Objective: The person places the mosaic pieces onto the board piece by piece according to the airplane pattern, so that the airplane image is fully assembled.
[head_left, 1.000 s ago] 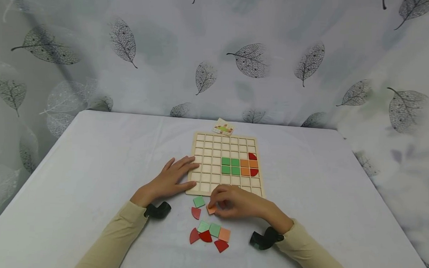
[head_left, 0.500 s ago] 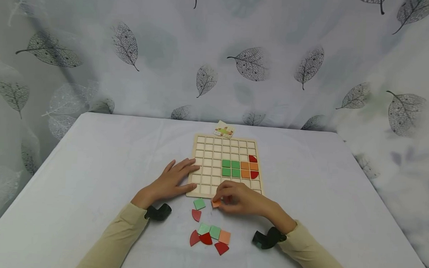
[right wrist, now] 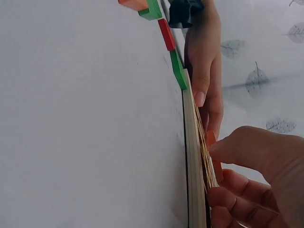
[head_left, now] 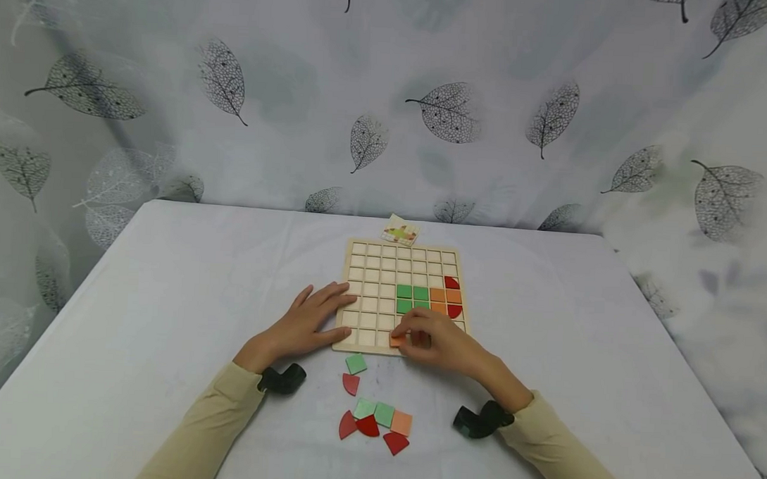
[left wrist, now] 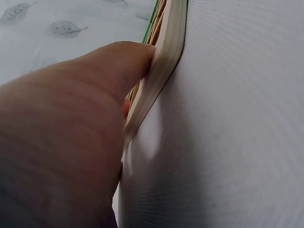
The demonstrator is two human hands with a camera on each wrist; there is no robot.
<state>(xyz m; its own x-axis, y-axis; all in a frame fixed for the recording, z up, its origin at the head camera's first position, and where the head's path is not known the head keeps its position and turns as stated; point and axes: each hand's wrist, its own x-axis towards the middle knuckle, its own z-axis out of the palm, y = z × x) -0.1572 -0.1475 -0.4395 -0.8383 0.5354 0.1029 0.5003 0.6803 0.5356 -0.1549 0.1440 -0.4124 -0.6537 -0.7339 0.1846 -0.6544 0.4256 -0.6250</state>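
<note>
Head view: the right hand [head_left: 443,340] has an orange tile [head_left: 397,341] pinched between thumb and fingertips, so the tile's right there in the grip, at the near edge of the board [head_left: 367,349]. The left hand [head_left: 309,318] isn't clamped on anything, fingers spread apart across the board's left edge. My count on the board: four green squares [head_left: 404,292], three orange squares [head_left: 437,295] and two red wedges [head_left: 451,282], the bunch running to its right edge. Off its near edge, on the desk [head_left: 249,263]: three loose green squares [head_left: 384,414], four loose red wedges [head_left: 368,426], one loose orange square [head_left: 401,423]. There's a little card [head_left: 400,231] by the far edge.

Left wrist: thumb resting on the board's rim, other fingers mostly hidden.

Right wrist: thumb on one face of the orange tile, fingertips behind it, just above the board. Can't tell if tile and board touch. The left hand shows farther along.
</note>
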